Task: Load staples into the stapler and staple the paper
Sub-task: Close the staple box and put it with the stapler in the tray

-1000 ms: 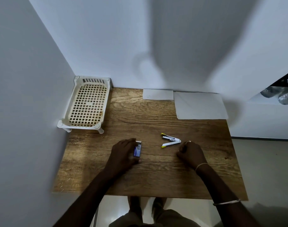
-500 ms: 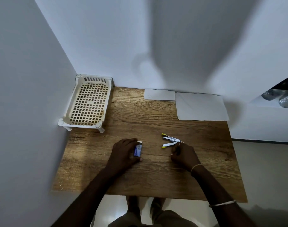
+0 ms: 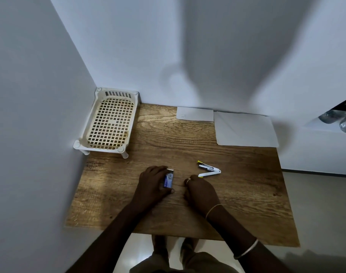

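- A cream lattice tray (image 3: 109,123) on short legs stands in the far-left corner of the wooden table (image 3: 246,194), against both walls.
- The left hand (image 3: 152,184) lies on the table near the front edge, fingers and thumb closed around a small blue staple box (image 3: 168,180) that rests on the wood.
- The right hand (image 3: 201,192) sits just beside the box, fingers curled inward; whether it grips anything I cannot tell.
- The white stapler (image 3: 208,170) lies hinged open in a V, just past the right hand's knuckles, its yellow tips pointing left.
- 2 pieces of white paper lie along the far edge: a small card (image 3: 194,114) and, right of it, a larger sheet (image 3: 245,129).
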